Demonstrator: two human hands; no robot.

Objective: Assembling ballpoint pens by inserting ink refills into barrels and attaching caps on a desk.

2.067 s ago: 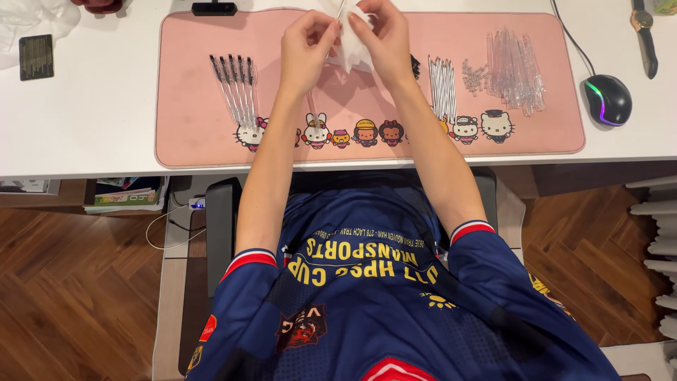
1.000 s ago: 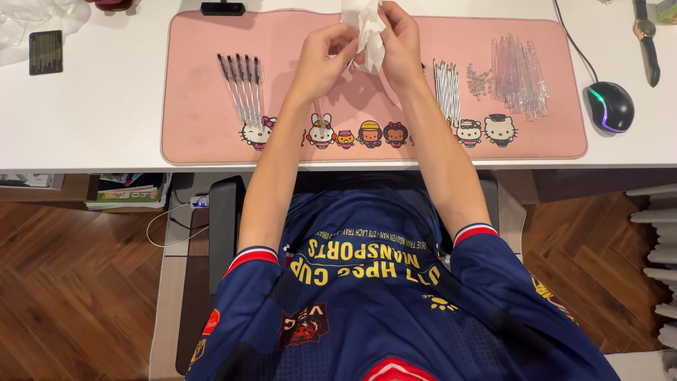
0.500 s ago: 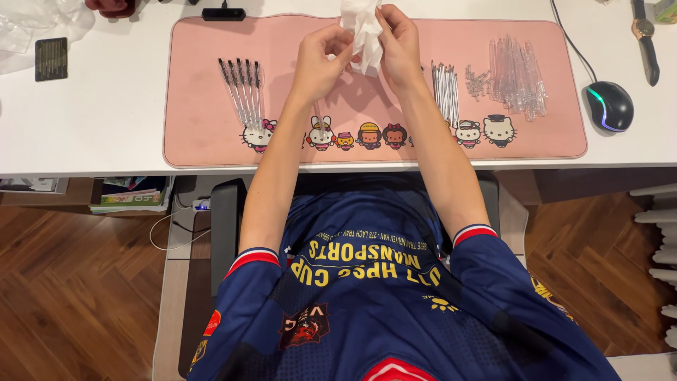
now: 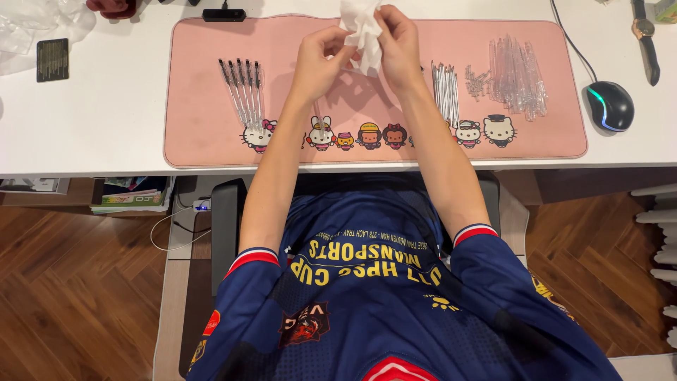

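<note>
Both of my hands are raised over the middle of a pink desk mat (image 4: 204,134). My right hand (image 4: 398,46) grips a crumpled white tissue (image 4: 361,28). My left hand (image 4: 317,60) pinches the tissue's lower edge from the left, and a thin clear pen part seems to run down from it. A row of several assembled dark-tipped pens (image 4: 241,88) lies on the mat to the left. To the right lie a bunch of thin refills (image 4: 445,88) and a pile of clear pen barrels (image 4: 518,74).
A black mouse with a lit edge (image 4: 610,106) sits right of the mat, with a wristwatch (image 4: 645,39) behind it. A small dark card (image 4: 52,59) and clear plastic wrap (image 4: 35,21) lie at the far left. The desk's front edge runs just above my lap.
My hands, holding the tissue, have shifted slightly to the right and up over the mat; the fingers keep working the tissue. The pens and parts on the mat have not moved.
</note>
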